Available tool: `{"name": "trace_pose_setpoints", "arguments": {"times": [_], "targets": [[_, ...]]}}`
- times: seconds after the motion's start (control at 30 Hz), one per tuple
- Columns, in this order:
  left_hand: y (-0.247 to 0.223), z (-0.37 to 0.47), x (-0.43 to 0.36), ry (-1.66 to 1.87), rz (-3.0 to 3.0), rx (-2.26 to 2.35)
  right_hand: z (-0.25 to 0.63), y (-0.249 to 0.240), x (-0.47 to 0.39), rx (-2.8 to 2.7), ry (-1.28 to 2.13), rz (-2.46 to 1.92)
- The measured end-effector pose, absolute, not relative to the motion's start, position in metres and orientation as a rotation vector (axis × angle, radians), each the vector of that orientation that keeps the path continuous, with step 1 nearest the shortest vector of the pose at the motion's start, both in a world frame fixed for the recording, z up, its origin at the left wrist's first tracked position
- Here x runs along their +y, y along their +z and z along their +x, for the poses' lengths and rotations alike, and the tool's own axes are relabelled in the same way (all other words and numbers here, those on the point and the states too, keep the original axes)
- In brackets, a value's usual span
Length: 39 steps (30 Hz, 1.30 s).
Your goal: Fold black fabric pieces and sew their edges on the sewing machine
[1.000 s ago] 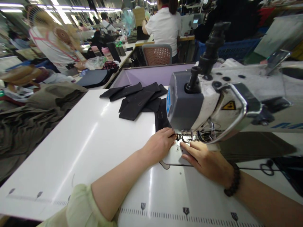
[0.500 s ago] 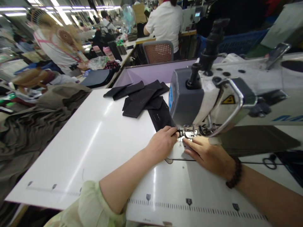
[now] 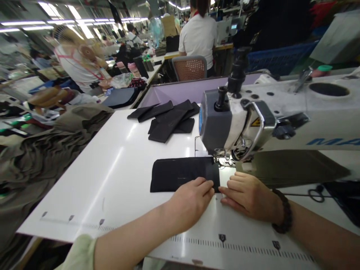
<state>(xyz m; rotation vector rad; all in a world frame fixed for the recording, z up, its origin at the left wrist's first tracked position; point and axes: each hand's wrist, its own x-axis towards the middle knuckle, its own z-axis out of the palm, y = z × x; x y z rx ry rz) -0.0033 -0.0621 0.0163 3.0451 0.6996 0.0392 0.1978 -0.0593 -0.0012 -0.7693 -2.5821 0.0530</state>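
A flat rectangular black fabric piece [image 3: 177, 172] lies on the white sewing table, its upper right corner at the presser foot [image 3: 218, 157] of the sewing machine [image 3: 216, 123]. On its lower right corner, my left hand [image 3: 192, 204] presses with bunched fingers, the thumb hidden. My right hand [image 3: 250, 193] rests on the table just right of the piece, fingers partly bent, the index fingertip at the fabric's edge and nothing visible in its grasp. A loose heap of black fabric pieces [image 3: 168, 122] lies behind.
Olive fabric [image 3: 292, 167] lies under the machine arm, with scissors [image 3: 316, 193] near it. A large pile of olive cloth [image 3: 42, 150] stands left of the table [image 3: 112, 183]. Beyond the purple panel [image 3: 180, 90] are a chair [image 3: 189, 68] and a co-worker in white [image 3: 198, 39].
The black piece has turned from pointing away to lying crosswise along the table. Both hands have come nearer to me, the left one moving with the piece's corner.
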Motion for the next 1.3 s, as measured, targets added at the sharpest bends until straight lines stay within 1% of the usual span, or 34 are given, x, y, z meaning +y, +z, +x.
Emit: {"name": "trace_pose_setpoints", "arguments": {"times": [0.13,0.33,0.6,0.9,1.2,1.3], "targets": [[0.006,-0.003,-0.065,0.185,3.04,0.648,0.197,-0.003,-0.061,-2.593,0.087,-0.729],[0.001,0.0,-0.06,0.24,3.096,0.669,0.197,-0.005,-0.059,-2.606,0.05,-0.79],[-0.004,0.001,-0.04,0.2,3.099,0.673,0.2,-0.008,-0.055,-2.607,0.064,-1.01],[0.001,0.005,-0.01,0.182,2.94,0.781,0.199,-0.015,-0.047,-2.547,0.065,-1.244],[-0.005,0.009,0.01,0.231,2.898,0.839,0.199,-0.013,-0.048,-2.546,0.068,-1.216],[-0.003,0.008,0.009,0.257,2.906,0.84,0.203,-0.011,-0.05,-2.489,0.005,-1.179]]}}
